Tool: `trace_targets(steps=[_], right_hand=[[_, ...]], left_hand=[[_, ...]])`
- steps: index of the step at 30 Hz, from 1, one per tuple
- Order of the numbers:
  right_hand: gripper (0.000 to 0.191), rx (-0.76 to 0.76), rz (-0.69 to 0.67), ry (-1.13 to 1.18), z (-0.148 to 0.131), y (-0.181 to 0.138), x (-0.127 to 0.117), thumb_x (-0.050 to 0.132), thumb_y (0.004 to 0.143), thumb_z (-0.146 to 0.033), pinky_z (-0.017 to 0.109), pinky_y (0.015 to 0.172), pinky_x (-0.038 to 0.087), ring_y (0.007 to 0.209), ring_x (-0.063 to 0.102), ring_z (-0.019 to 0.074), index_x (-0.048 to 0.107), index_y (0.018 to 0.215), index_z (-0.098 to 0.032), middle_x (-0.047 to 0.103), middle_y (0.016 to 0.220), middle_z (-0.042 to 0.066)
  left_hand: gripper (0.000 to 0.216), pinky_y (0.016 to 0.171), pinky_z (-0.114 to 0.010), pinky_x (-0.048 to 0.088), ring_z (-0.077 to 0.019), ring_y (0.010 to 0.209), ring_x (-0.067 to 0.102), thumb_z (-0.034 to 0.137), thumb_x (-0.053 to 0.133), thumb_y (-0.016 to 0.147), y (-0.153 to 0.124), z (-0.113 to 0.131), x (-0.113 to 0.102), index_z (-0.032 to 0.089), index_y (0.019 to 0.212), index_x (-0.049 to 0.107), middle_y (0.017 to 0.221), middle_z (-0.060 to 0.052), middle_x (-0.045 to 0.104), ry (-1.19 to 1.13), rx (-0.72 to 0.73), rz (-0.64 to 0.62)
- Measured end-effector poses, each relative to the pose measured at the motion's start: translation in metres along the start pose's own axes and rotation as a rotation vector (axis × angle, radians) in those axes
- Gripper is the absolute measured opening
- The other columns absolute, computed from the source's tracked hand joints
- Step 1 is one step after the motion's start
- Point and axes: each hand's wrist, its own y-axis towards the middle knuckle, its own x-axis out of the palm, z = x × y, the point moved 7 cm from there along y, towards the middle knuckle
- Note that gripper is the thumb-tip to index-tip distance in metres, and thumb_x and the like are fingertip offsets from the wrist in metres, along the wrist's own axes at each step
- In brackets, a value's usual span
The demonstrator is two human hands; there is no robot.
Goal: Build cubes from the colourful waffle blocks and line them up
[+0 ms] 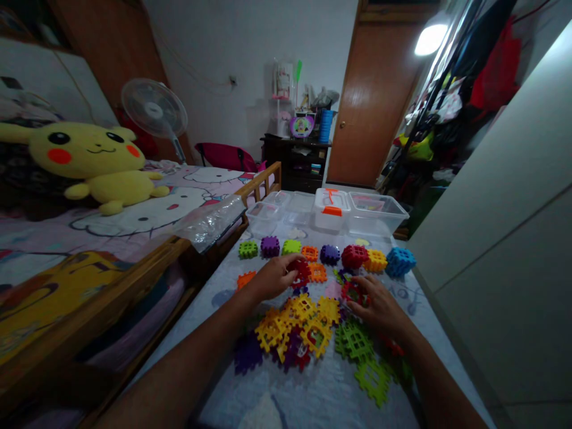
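The left hand [273,277] rests on the cloth-covered table [313,393], fingers curled closed around a red waffle tile [302,271]. The right hand [379,308] lies near it, fingertips pinched narrow on a second red tile [353,292] that lies flat on the table. Both tiles sit at the far edge of a loose pile: yellow tiles [304,322] between the forearms, green tiles [357,341] under the right wrist. Beyond the hands stands a row of assembled cubes, from a green cube [248,249] to a blue cube [400,261]. Clear storage boxes [378,215] stand behind the row.
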Motion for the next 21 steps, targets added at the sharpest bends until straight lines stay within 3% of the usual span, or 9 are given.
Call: trace_targets(steps=[3, 7, 10, 14, 21], right_hand=[[0.05, 0.008, 0.008, -0.021, -0.002, 0.0, -0.001, 0.057, 0.082, -0.044, 0.038, 0.082, 0.048, 0.091, 0.058, 0.024, 0.058, 0.123, -0.016, 0.059, 0.102, 0.011], [0.052, 0.037, -0.026, -0.061, -0.003, 0.001, 0.0, 0.055, 0.083, -0.049, 0.039, 0.081, 0.047, 0.089, 0.058, 0.0253, 0.06, 0.122, -0.014, 0.059, 0.097, 0.011], [0.056, 0.042, -0.063, -0.055, -0.003, -0.001, -0.001, 0.058, 0.081, -0.049, 0.041, 0.087, 0.046, 0.096, 0.056, 0.0272, 0.058, 0.125, -0.014, 0.059, 0.101, 0.012], [0.052, -0.022, -0.108, -0.033, -0.006, -0.004, -0.004, 0.058, 0.078, -0.029, 0.041, 0.095, 0.042, 0.106, 0.051, 0.0267, 0.056, 0.129, -0.019, 0.056, 0.112, 0.011], [0.058, -0.037, -0.217, -0.13, -0.007, -0.003, 0.007, 0.05, 0.076, -0.009, 0.038, 0.087, 0.04, 0.101, 0.05, 0.0238, 0.058, 0.129, -0.032, 0.054, 0.113, 0.007]], left_hand=[[0.049, 0.074, -0.028, 0.052, -0.0164, 0.086, 0.065, 0.014, 0.05, 0.078, 0.005, 0.004, 0.025, 0.018, 0.127, 0.052, 0.105, -0.006, 0.068, -0.216, -0.03, -0.126], [0.057, 0.1, -0.039, 0.044, -0.0232, 0.117, 0.055, 0.009, 0.056, 0.069, 0.008, 0.013, 0.033, 0.02, 0.124, 0.056, 0.127, -0.009, 0.059, -0.047, 0.07, -0.119], [0.056, 0.109, -0.041, 0.036, -0.0249, 0.127, 0.047, 0.01, 0.056, 0.07, 0.002, 0.011, 0.022, 0.019, 0.125, 0.056, 0.135, -0.011, 0.054, 0.142, 0.098, -0.05], [0.045, 0.105, -0.04, 0.039, -0.0248, 0.12, 0.053, 0.019, 0.055, 0.077, -0.016, -0.008, -0.004, 0.019, 0.121, 0.058, 0.128, -0.011, 0.059, 0.252, 0.026, 0.001], [0.038, 0.105, -0.044, 0.038, -0.0282, 0.118, 0.054, 0.025, 0.049, 0.077, -0.049, -0.061, -0.047, 0.015, 0.109, 0.065, 0.122, -0.013, 0.063, 0.42, -0.13, 0.117]])
